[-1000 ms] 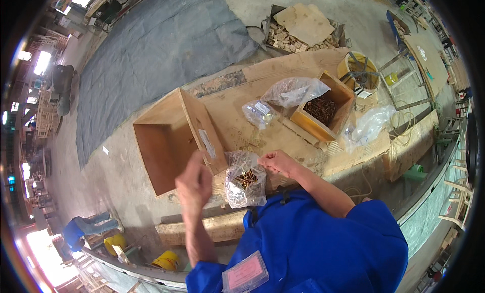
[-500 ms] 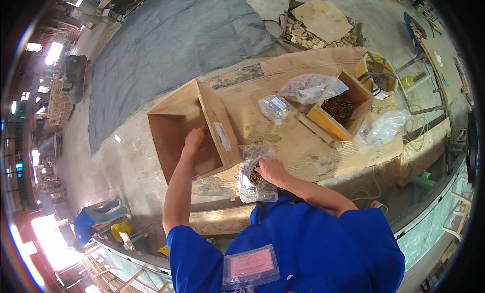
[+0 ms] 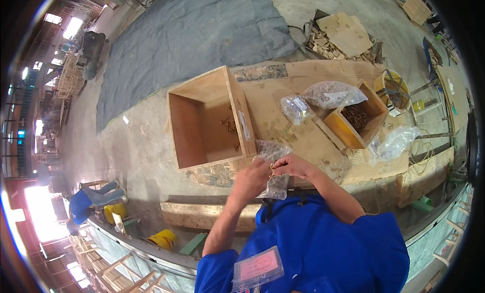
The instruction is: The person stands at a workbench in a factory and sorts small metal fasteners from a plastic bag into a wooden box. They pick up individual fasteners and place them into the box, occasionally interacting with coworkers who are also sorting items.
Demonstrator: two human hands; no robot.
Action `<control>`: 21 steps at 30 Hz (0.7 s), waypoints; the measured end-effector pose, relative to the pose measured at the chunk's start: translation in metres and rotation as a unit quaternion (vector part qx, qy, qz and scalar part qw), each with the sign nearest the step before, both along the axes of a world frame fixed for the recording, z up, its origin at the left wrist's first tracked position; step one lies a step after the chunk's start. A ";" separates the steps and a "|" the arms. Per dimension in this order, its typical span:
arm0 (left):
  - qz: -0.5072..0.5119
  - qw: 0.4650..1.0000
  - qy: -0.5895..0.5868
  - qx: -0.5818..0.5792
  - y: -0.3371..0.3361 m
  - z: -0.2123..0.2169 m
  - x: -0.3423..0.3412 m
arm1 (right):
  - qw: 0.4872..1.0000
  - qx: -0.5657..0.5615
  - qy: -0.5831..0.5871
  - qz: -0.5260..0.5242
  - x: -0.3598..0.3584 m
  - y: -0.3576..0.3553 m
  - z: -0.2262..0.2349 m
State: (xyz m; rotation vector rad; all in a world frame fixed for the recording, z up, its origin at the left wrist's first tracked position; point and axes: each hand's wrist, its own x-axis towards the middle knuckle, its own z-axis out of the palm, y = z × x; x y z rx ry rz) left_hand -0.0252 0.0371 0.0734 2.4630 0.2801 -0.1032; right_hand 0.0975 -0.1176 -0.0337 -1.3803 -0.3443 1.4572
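Head view: small hardware pinched above a clear bag

Both bare hands met over a clear plastic bag [image 3: 277, 188] at the near edge of the bench [image 3: 270, 98]. Right hand [image 3: 293, 166]: grip closed, fingertips pinching a small brass-coloured piece [image 3: 272, 166], exact type too small to tell. Left hand [image 3: 252, 179]: fingers bent in just beside that piece; could not tell whether its grip shared the hold or was on the bag.

The large wooden box [image 3: 188, 129] lay beside the bag to the left, its open side showing; loose fasteners [image 3: 231, 124] lay inside near its right-hand wall. To the right, well apart, a smaller wooden box [image 3: 342, 132] held a heap of darker fasteners [image 3: 354, 118].

Risks, as judged — the piece could slip if the pinch rolled on its narrow body, dropping into the bag or onto the bench. The thin film could snag under the fingers and tip the bag, spilling whatever it held. The hands hid much of the bag, so a stray piece there might be missed.
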 end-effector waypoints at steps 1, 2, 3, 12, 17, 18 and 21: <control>-0.024 0.999 0.048 -0.002 -0.011 -0.007 0.001 | 0.998 0.007 0.055 -0.010 0.004 -0.005 0.019; -0.009 0.999 0.023 -0.042 -0.016 -0.011 -0.002 | 0.998 0.042 0.047 0.005 0.005 -0.011 0.016; 0.004 0.997 -0.001 -0.082 -0.019 -0.014 -0.003 | 0.994 0.047 0.094 0.018 0.007 -0.016 0.016; 0.117 0.926 0.019 -0.357 -0.014 -0.038 0.015 | 0.936 0.030 0.210 -0.282 0.006 -0.063 -0.002; 0.095 0.939 -0.024 -0.329 -0.031 -0.062 0.015 | 0.931 0.155 0.206 -0.258 -0.013 -0.083 -0.058; 0.095 0.933 -0.026 -0.345 -0.050 -0.058 0.031 | 0.956 0.106 0.161 -0.221 0.002 -0.094 -0.052; 0.099 0.913 -0.037 -0.393 -0.070 -0.061 0.044 | 0.949 0.172 0.143 -0.221 0.006 -0.094 -0.027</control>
